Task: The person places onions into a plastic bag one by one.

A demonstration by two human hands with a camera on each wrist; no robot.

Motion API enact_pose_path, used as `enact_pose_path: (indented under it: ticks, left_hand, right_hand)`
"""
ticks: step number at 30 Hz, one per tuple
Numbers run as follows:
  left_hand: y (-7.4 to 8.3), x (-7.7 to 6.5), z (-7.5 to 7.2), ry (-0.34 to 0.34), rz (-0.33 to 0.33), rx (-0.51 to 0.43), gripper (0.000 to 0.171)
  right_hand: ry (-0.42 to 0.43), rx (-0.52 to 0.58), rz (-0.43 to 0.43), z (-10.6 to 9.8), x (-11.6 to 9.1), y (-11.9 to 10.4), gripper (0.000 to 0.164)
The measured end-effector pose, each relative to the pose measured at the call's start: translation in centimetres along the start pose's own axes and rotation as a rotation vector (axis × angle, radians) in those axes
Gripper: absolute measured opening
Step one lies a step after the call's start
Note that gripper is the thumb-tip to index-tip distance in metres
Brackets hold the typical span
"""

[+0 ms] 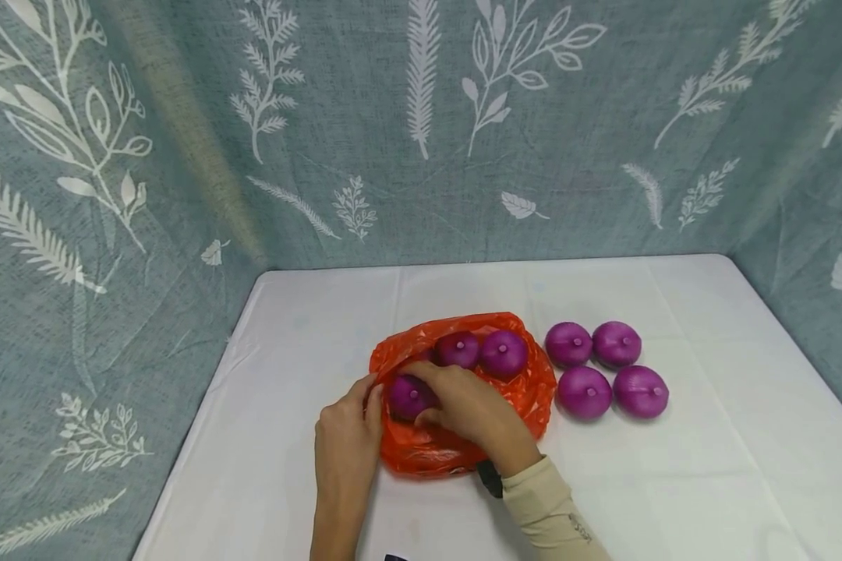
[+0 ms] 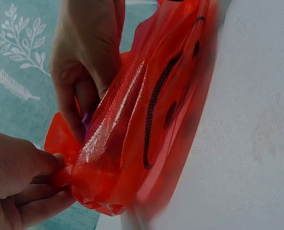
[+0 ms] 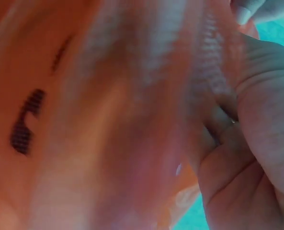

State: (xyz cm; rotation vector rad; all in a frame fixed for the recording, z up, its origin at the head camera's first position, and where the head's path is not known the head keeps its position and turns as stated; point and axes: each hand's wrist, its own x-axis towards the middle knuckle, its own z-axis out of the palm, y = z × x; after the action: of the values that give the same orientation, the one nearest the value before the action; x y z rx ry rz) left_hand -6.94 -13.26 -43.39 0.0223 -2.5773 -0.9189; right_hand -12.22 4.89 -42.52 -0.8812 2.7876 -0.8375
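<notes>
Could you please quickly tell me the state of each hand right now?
Left hand: closed, pinching the edge of the red plastic bag.
Right hand: closed, holding a purple ball inside the bag.

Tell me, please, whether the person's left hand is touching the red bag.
Touching: the left wrist view shows the left hand pinching the edge of the red bag, with no gap between them.

From the head, the table [image 1: 716, 475] is viewed forward and down. The bag [image 2: 132, 120] is shared, close-up, by both wrist views.
</notes>
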Motion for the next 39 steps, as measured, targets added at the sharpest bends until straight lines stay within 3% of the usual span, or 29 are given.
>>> enact_pose_path:
  ticks: [20, 32, 39]
  left_hand:
    - [0.5, 0.1, 0.2, -0.011, -0.007, 0.016, 0.027]
    - [0.4, 0.1, 0.3, -0.017, -0.011, 0.014, 0.028]
    - [0.4, 0.0, 0.3, 0.0, -0.008, 0.005, 0.027]
  right_hand:
    - [0.017, -0.006, 0.013, -0.1, -1.1, 0.4, 0.072]
    - [0.042, 0.082, 0.06, -3.9, -3.0, 0.5, 0.062]
    - [0.194, 0.114, 0.071, -7.0, -5.0, 1.4, 0.049]
